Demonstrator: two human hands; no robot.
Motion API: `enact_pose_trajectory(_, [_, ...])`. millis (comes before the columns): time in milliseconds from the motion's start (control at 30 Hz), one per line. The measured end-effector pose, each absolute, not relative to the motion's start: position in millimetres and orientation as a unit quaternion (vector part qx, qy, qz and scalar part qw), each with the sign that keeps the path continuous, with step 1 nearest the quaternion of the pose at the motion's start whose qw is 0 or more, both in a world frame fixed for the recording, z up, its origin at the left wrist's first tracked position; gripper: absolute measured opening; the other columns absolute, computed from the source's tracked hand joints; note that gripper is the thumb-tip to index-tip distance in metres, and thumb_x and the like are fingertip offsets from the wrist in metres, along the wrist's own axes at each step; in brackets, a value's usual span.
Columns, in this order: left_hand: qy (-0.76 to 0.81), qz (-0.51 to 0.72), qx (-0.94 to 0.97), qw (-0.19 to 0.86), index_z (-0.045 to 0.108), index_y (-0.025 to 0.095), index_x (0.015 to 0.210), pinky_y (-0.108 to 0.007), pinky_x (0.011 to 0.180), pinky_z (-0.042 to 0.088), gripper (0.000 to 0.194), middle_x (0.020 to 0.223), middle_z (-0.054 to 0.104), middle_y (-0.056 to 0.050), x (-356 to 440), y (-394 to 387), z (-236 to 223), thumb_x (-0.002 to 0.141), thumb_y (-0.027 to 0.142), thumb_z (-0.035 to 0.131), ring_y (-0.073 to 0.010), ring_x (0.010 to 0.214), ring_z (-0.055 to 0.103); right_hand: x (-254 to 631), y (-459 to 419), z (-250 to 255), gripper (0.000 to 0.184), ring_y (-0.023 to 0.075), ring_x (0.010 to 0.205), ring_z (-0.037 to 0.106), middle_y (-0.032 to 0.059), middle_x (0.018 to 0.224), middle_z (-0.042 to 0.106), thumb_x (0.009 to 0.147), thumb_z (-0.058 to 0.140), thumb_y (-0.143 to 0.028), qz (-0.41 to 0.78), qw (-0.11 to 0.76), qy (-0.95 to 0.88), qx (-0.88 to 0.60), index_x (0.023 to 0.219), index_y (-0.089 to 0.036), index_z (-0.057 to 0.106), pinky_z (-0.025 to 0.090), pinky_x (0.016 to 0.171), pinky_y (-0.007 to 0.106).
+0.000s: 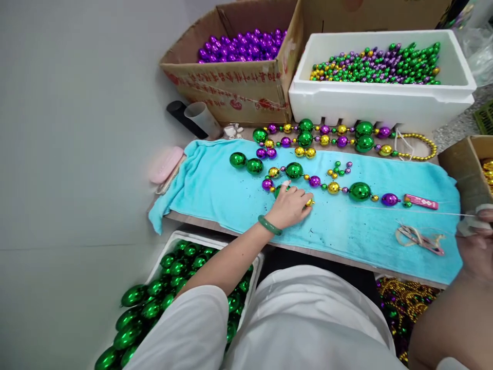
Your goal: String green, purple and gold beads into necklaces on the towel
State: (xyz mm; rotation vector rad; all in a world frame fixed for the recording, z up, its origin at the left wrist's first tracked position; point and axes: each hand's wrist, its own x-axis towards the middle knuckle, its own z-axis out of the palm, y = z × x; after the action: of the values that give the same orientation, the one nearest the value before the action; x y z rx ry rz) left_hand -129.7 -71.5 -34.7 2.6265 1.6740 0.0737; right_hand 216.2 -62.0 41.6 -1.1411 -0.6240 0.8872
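A strand of shiny green, gold and purple beads (333,188) bends back on itself on a turquoise towel (215,180). My left hand (290,205), with a green bangle (269,225) at its wrist, is closed over the strand's near end. A green bead and a gold bead peep out beside its fingers. From there a white thread (419,210) runs taut to the right. At the right edge my right hand (477,239), partly cut off and with white wraps on its fingers, pinches that thread. Thread snips (421,239) and a pink tag-like piece (421,201) lie nearby.
Loose green beads (246,163) and small beads (339,168) lie on the towel. Behind stand a carton (234,90) of purple beads and a white foam box (381,97). A finished-looking necklace (364,143) lies there. Below left, a bin holds green beads (177,268).
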Motion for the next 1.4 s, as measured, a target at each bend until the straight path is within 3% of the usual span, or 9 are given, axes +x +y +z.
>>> enact_pose_trajectory(133, [0.538, 0.024, 0.843, 0.019, 0.058, 0.022, 0.113, -0.048, 0.100, 0.028, 0.029, 0.093, 0.065, -0.007, -129, -70, -35, 0.089, 0.035, 0.047, -0.0245, 0.094, 0.055, 226, -62, 41, 0.012, 0.0095, 0.039, 0.036, 0.0016, 0.054, 0.050, 0.052, 0.068, -0.016, 0.433, 0.712, -0.296, -0.467, 0.062, -0.020, 0.065, 0.013, 0.031, 0.021])
enact_pose_trajectory(400, [0.540, 0.015, 0.842, 0.011, 0.058, 0.022, 0.115, -0.050, 0.101, 0.027, 0.036, 0.094, 0.068, -0.007, -136, -63, -37, 0.085, 0.042, 0.057, -0.0258, 0.094, 0.055, 217, -59, 32, 0.010, 0.0117, 0.045, 0.046, 0.0001, 0.050, 0.049, 0.060, 0.060, -0.009, 0.381, 0.716, -0.306, -0.499, 0.061, -0.017, 0.064, 0.025, 0.032, 0.021])
enact_pose_trajectory(567, [0.539, 0.007, 0.842, 0.002, 0.058, 0.023, 0.117, -0.049, 0.099, 0.029, 0.038, 0.094, 0.068, -0.007, -142, -62, -38, 0.085, 0.042, 0.057, -0.0260, 0.093, 0.055, 237, -55, 33, 0.020, 0.0082, 0.038, 0.038, -0.0012, 0.049, 0.048, 0.062, 0.047, -0.004, 0.363, 0.757, -0.240, -0.487, 0.056, -0.018, 0.060, 0.017, 0.031, 0.019])
enact_pose_trajectory(767, [0.537, 0.018, 0.843, 0.015, 0.062, 0.023, 0.113, -0.049, 0.100, 0.029, 0.041, 0.092, 0.068, -0.008, -143, -60, -35, 0.083, 0.050, 0.058, -0.0266, 0.093, 0.056, 253, -56, 27, 0.014, 0.0081, 0.038, 0.040, -0.0004, 0.053, 0.052, 0.058, 0.052, -0.009, 0.410, 0.744, -0.243, -0.469, 0.059, -0.018, 0.062, 0.016, 0.030, 0.019])
enact_pose_trajectory(867, [0.535, 0.037, 0.844, 0.015, 0.064, 0.021, 0.110, -0.047, 0.094, 0.035, 0.044, 0.094, 0.067, -0.009, -140, -48, -27, 0.086, 0.055, 0.050, -0.0271, 0.093, 0.055, 245, -57, 23, 0.008, 0.0094, 0.039, 0.044, 0.0023, 0.055, 0.058, 0.057, 0.059, -0.010, 0.415, 0.741, -0.252, -0.464, 0.061, -0.016, 0.062, 0.019, 0.028, 0.018])
enact_pose_trajectory(967, [0.544, 0.072, 0.836, 0.007, 0.065, 0.019, 0.109, -0.041, 0.087, 0.040, 0.038, 0.098, 0.067, -0.010, -130, -22, -18, 0.093, 0.044, 0.041, -0.0259, 0.096, 0.056, 222, -59, 20, 0.008, 0.0114, 0.041, 0.050, 0.0061, 0.061, 0.064, 0.058, 0.069, -0.015, 0.412, 0.712, -0.295, -0.485, 0.063, -0.014, 0.063, 0.028, 0.029, 0.019])
enact_pose_trajectory(1100, [0.554, 0.106, 0.824, 0.056, 0.069, 0.018, 0.103, -0.036, 0.087, 0.044, 0.029, 0.100, 0.068, -0.009, -102, 30, -21, 0.092, 0.029, 0.044, -0.0229, 0.098, 0.058, 183, -63, 11, 0.016, 0.0116, 0.047, 0.056, 0.0036, 0.065, 0.065, 0.063, 0.076, -0.023, 0.467, 0.644, -0.337, -0.504, 0.071, -0.015, 0.065, 0.039, 0.035, 0.019])
enact_pose_trajectory(1267, [0.590, 0.102, 0.780, 0.184, 0.070, 0.016, 0.105, -0.040, 0.089, 0.047, 0.027, 0.106, 0.069, -0.012, -64, 85, -38, 0.086, 0.021, 0.051, -0.0256, 0.101, 0.061, 151, -67, -5, 0.018, 0.0093, 0.050, 0.055, 0.0002, 0.066, 0.063, 0.072, 0.073, -0.026, 0.524, 0.565, -0.389, -0.504, 0.087, -0.018, 0.069, 0.040, 0.039, 0.019])
enact_pose_trajectory(1400, [0.602, 0.101, 0.757, 0.234, 0.073, 0.012, 0.094, -0.043, 0.091, 0.047, 0.020, 0.101, 0.070, -0.015, -54, 102, -41, 0.077, 0.015, 0.061, -0.0289, 0.101, 0.062, 143, -70, -13, 0.016, 0.0088, 0.051, 0.052, -0.0012, 0.062, 0.060, 0.073, 0.071, -0.027, 0.515, 0.519, -0.418, -0.540, 0.087, -0.019, 0.070, 0.036, 0.040, 0.019])
